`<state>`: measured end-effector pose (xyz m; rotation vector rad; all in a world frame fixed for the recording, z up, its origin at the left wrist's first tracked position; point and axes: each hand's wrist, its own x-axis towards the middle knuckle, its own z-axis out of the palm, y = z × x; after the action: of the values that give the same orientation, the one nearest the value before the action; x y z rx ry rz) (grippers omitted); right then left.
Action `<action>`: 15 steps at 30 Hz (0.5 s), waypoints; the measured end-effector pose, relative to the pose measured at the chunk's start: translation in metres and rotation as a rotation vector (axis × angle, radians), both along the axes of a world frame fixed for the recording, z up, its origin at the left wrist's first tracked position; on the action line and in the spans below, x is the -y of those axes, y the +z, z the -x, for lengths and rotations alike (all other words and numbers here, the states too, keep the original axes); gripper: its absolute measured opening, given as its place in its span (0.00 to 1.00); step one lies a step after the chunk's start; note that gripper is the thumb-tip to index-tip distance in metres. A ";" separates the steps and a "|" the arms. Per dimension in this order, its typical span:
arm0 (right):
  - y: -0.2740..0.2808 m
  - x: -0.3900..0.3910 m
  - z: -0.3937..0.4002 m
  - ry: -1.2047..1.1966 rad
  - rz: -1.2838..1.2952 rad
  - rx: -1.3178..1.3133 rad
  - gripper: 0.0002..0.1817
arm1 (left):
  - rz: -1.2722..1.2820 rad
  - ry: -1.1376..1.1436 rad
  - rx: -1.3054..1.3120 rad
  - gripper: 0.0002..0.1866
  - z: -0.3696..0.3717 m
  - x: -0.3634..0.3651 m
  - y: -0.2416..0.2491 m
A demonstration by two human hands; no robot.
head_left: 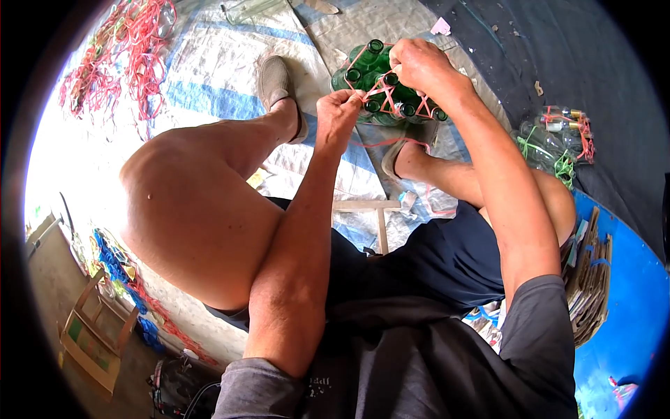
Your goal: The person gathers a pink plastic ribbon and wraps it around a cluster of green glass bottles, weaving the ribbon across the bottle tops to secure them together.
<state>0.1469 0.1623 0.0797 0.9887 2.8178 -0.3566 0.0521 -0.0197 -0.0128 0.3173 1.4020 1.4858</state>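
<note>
Several green glass bottles (359, 61) stand upright in a tight cluster on the floor sheet between my feet. Pink plastic twine (380, 91) crosses between the bottle necks in a zigzag. At the cluster's left edge my left hand (340, 112) is closed, pinching the twine between thumb and fingertips. My right hand (421, 64) is closed too, over the back right of the bottles, with twine running to its fingers. Part of the bottles is hidden behind this hand. A loose tail of twine trails below the cluster toward my right foot.
Tangled pink twine (143, 49) lies at the upper left on the white and blue sheet (216, 70). Clear bottles bound with green twine (541, 145) stand at the right. Flattened cardboard (590, 279) is stacked beside my right leg. A wooden stool (94, 335) is at lower left.
</note>
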 end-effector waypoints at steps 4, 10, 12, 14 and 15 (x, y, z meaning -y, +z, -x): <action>-0.002 -0.001 0.000 -0.028 -0.001 0.052 0.05 | 0.034 -0.014 -0.052 0.15 0.003 0.001 -0.005; -0.012 0.000 -0.017 -0.171 0.063 -0.096 0.07 | 0.185 -0.123 -0.283 0.19 0.018 0.001 0.019; -0.024 0.001 -0.018 -0.192 0.048 -0.071 0.09 | 0.128 -0.073 -0.294 0.16 0.018 0.003 0.017; -0.030 0.004 -0.019 -0.239 0.019 -0.070 0.11 | 0.141 -0.117 -0.290 0.16 0.022 0.003 0.008; -0.023 0.011 -0.019 -0.329 0.047 -0.102 0.10 | 0.121 -0.102 -0.264 0.16 0.023 0.003 0.000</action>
<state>0.1662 0.1509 0.0570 1.4650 2.7139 -0.5193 0.0290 -0.0229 -0.0129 0.5154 1.6520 1.3035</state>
